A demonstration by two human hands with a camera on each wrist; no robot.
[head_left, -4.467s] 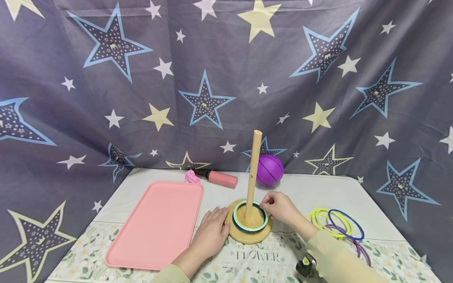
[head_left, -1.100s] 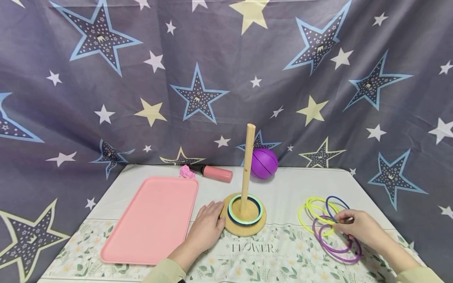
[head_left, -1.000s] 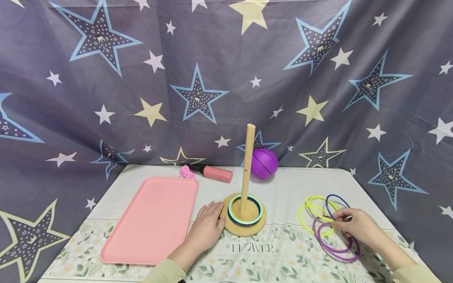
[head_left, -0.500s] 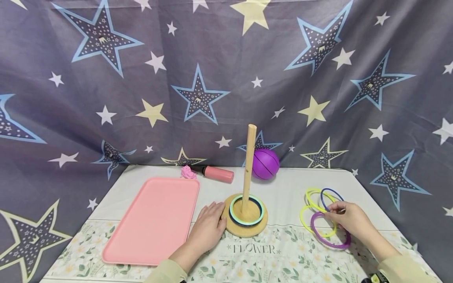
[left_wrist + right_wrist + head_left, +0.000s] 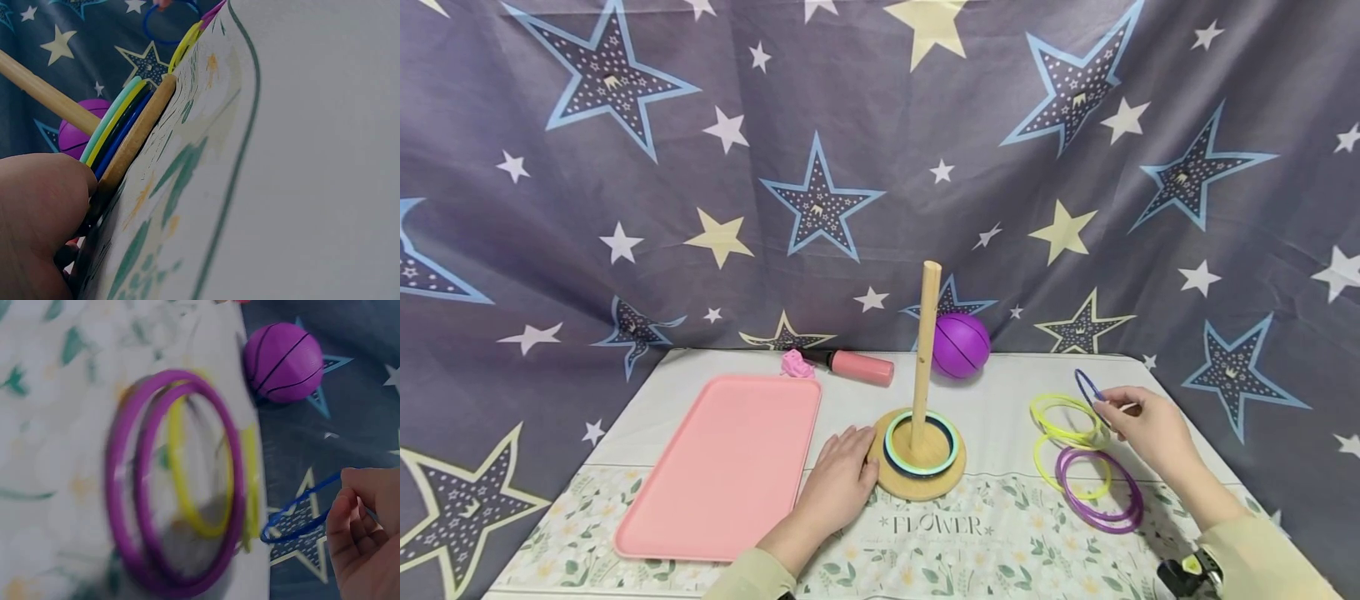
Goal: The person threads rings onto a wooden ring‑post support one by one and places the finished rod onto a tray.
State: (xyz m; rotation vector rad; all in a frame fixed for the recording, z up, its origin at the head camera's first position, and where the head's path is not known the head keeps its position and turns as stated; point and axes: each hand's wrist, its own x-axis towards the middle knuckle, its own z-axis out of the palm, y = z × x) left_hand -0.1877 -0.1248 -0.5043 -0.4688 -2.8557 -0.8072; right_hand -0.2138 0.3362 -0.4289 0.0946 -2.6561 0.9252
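My right hand (image 5: pixel 1150 429) pinches a blue ring (image 5: pixel 300 532) between thumb and fingers, raised and tilted above the other loose rings. Beneath it, yellow rings (image 5: pixel 177 462) and two purple rings (image 5: pixel 117 487) lie overlapping on the table. My left hand (image 5: pixel 838 477) rests flat on the table, fingertips against the left edge of a round wooden base (image 5: pixel 922 490). From that base rises an upright wooden peg (image 5: pixel 927 342). Several rings are stacked around its foot: a mint green ring (image 5: pixel 107 120) on top, then yellow, dark and blue ones in the left wrist view.
A pink tray (image 5: pixel 722 475) lies left of my left hand. Along the back are a pink hand pump (image 5: pixel 863 368), a crumpled pink item (image 5: pixel 796 364) and a purple ball (image 5: pixel 961 346) behind the peg. A star-patterned curtain (image 5: pixel 850 100) hangs behind the table.
My right hand went from the rings on the base to the loose pile. It has since lifted the blue ring up off it, and the purple and yellow rings shifted. My left hand stayed put.
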